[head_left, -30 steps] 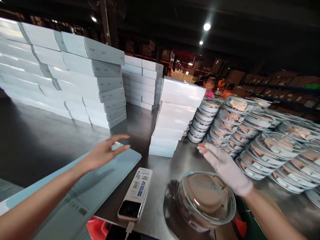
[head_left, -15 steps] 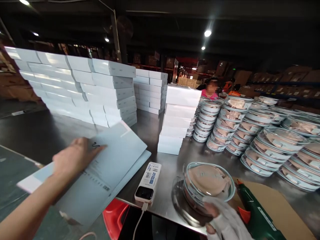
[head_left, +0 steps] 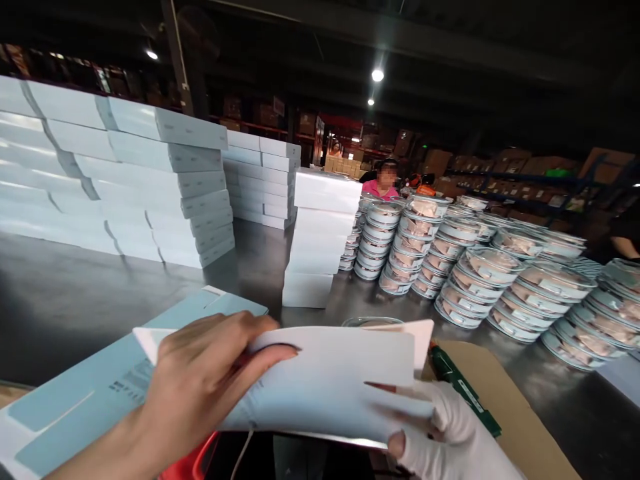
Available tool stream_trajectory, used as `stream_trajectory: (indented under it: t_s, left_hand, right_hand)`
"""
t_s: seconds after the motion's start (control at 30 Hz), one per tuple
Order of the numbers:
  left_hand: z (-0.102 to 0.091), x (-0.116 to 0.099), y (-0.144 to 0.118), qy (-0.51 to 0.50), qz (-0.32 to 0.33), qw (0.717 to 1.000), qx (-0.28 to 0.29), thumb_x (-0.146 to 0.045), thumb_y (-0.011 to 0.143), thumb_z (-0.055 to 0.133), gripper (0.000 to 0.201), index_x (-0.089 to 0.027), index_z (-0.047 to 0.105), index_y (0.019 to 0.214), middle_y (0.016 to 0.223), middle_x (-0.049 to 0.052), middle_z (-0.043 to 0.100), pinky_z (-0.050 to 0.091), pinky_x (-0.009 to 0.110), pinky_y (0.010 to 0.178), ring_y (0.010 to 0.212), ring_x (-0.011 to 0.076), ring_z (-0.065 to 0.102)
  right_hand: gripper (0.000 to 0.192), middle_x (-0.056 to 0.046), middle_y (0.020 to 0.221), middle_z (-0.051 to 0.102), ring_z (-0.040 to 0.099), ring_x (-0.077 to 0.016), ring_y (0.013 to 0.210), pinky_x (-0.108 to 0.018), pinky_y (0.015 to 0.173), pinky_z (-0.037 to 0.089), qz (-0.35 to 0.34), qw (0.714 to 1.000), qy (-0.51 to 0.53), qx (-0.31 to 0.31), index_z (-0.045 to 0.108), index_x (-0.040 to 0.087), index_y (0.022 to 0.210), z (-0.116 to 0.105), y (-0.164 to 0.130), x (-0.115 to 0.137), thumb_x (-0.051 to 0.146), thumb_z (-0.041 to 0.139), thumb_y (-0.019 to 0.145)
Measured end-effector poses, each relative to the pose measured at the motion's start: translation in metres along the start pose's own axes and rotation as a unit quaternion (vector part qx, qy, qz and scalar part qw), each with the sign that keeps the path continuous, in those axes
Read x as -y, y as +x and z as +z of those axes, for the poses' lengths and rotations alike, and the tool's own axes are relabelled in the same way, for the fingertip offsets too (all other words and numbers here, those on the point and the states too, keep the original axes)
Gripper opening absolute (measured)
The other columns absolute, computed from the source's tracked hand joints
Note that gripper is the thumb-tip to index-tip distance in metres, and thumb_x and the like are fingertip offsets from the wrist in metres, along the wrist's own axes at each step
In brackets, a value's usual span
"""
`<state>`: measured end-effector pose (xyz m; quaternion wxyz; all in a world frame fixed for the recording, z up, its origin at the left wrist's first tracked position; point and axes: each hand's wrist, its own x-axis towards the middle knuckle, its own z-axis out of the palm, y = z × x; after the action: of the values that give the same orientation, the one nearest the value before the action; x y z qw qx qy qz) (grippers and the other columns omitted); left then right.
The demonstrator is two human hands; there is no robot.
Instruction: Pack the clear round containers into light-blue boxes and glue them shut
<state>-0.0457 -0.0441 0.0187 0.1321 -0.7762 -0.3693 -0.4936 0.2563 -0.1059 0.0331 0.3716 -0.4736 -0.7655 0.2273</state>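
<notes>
My bare left hand (head_left: 200, 387) is closed over the upper edge of a white and pale-blue carton (head_left: 325, 373), which is bent and partly opened from flat. At the carton's right end, my right hand (head_left: 445, 427), in a white glove with bare fingertips, grips the side flaps; its fingers are a little blurred. More flat blue cartons (head_left: 70, 407) lie beneath my left forearm. Behind the held carton only the rim of a round clear-lidded container (head_left: 373, 321) shows. A green glue gun (head_left: 463, 393) rests on brown cardboard (head_left: 520, 407) beyond my right hand.
Stacked white boxes (head_left: 195, 180) form a wall at the left, with a single column of white boxes (head_left: 320, 247) mid-table. Several stacks of round lidded containers (head_left: 475, 287) fill the right side. A person in pink (head_left: 380, 189) is across the metal table (head_left: 255, 267).
My left hand has brought a carton rightward from the flat pile to in front of me. My right hand has left the round container and taken the carton's right end. The view has turned right.
</notes>
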Motion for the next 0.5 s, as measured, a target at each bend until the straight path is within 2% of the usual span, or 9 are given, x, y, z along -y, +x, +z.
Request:
stream_trajectory:
  t_s: [0.07,0.1,0.17,0.2,0.23,0.3,0.37,0.43,0.5]
  left_hand:
    - [0.014,-0.006,0.002,-0.035,-0.009,0.999,0.032,-0.049,0.099,0.061,0.030,-0.032,0.066,0.123,0.099,0.002,0.078,0.054,0.033,0.078,0.079,0.0236,0.073]
    - [0.020,-0.012,0.003,-0.059,-0.008,0.995,0.075,-0.059,0.091,0.067,0.054,-0.032,0.061,0.137,0.120,0.009,0.075,0.054,0.041,0.091,0.098,0.0307,0.073]
    - [0.027,-0.028,0.007,-0.114,-0.024,0.972,0.204,-0.074,0.063,0.083,0.112,-0.027,0.042,0.156,0.151,0.020,0.057,0.046,0.057,0.107,0.129,0.0470,0.059]
    - [0.029,-0.035,0.011,-0.151,-0.046,0.948,0.276,-0.073,0.050,0.090,0.130,-0.026,0.036,0.160,0.156,0.021,0.052,0.046,0.059,0.108,0.134,0.0507,0.054]
    - [0.030,-0.041,0.016,-0.195,-0.073,0.917,0.340,-0.065,0.046,0.095,0.133,-0.027,0.036,0.160,0.155,0.019,0.054,0.049,0.056,0.106,0.133,0.0500,0.056]
    - [0.029,-0.045,0.025,-0.294,-0.136,0.855,0.404,-0.046,0.063,0.093,0.100,-0.036,0.050,0.152,0.139,0.007,0.070,0.058,0.043,0.095,0.117,0.0397,0.070]
    - [0.032,-0.038,0.030,-0.387,-0.208,0.822,0.364,-0.039,0.078,0.082,0.061,-0.036,0.065,0.136,0.116,-0.001,0.081,0.062,0.035,0.084,0.099,0.0315,0.077]
    - [0.042,-0.024,0.025,-0.449,-0.282,0.810,0.252,-0.045,0.080,0.078,0.045,-0.028,0.073,0.120,0.105,0.001,0.082,0.062,0.037,0.082,0.094,0.0319,0.076]
    - [0.055,-0.011,0.010,-0.479,-0.328,0.798,0.161,-0.055,0.073,0.080,0.051,-0.022,0.071,0.111,0.103,0.006,0.082,0.063,0.042,0.084,0.097,0.0357,0.075]
  right_hand:
    - [0.019,0.001,0.095,0.083,0.080,-0.0243,0.082,-0.029,0.069,0.066,0.033,0.998,0.049,0.004,0.081,0.038,0.106,-0.012,0.004,0.011,0.040,0.068,0.093]
    - [0.017,0.001,0.092,0.083,0.080,-0.0223,0.078,-0.027,0.068,0.066,0.050,0.995,0.087,-0.009,0.082,0.037,0.101,-0.015,0.005,0.016,0.040,0.066,0.094]
    - [0.018,0.001,0.086,0.082,0.079,-0.0211,0.073,-0.026,0.066,0.065,0.070,0.985,0.156,-0.036,0.082,0.034,0.091,-0.019,0.008,0.025,0.042,0.066,0.094]
    - [0.020,0.000,0.083,0.082,0.078,-0.0215,0.072,-0.026,0.065,0.065,0.068,0.984,0.160,-0.041,0.081,0.033,0.087,-0.019,0.009,0.028,0.042,0.065,0.094]
    - [0.021,0.000,0.081,0.081,0.078,-0.0217,0.071,-0.026,0.063,0.065,0.061,0.988,0.137,-0.045,0.080,0.031,0.083,-0.019,0.009,0.030,0.043,0.065,0.094]
    - [0.018,0.000,0.078,0.079,0.076,-0.0210,0.069,-0.024,0.059,0.063,0.036,0.991,0.041,-0.126,0.077,0.031,0.081,-0.019,0.008,0.034,0.045,0.070,0.091]
    - [0.016,-0.001,0.098,0.080,0.076,-0.0226,0.087,-0.026,0.078,0.063,-0.004,0.951,-0.029,-0.307,0.075,0.033,0.098,-0.017,0.004,0.037,0.045,0.074,0.088]
    - [0.035,-0.003,0.127,0.073,0.069,-0.0258,0.118,-0.036,0.110,0.051,-0.046,0.885,-0.019,-0.462,0.067,0.035,0.124,-0.012,-0.001,0.036,0.045,0.072,0.091]
    - [0.050,-0.005,0.152,0.055,0.053,-0.0286,0.140,-0.048,0.123,0.035,-0.082,0.884,0.007,-0.460,0.050,0.038,0.145,-0.002,-0.006,0.029,0.048,0.061,0.097]
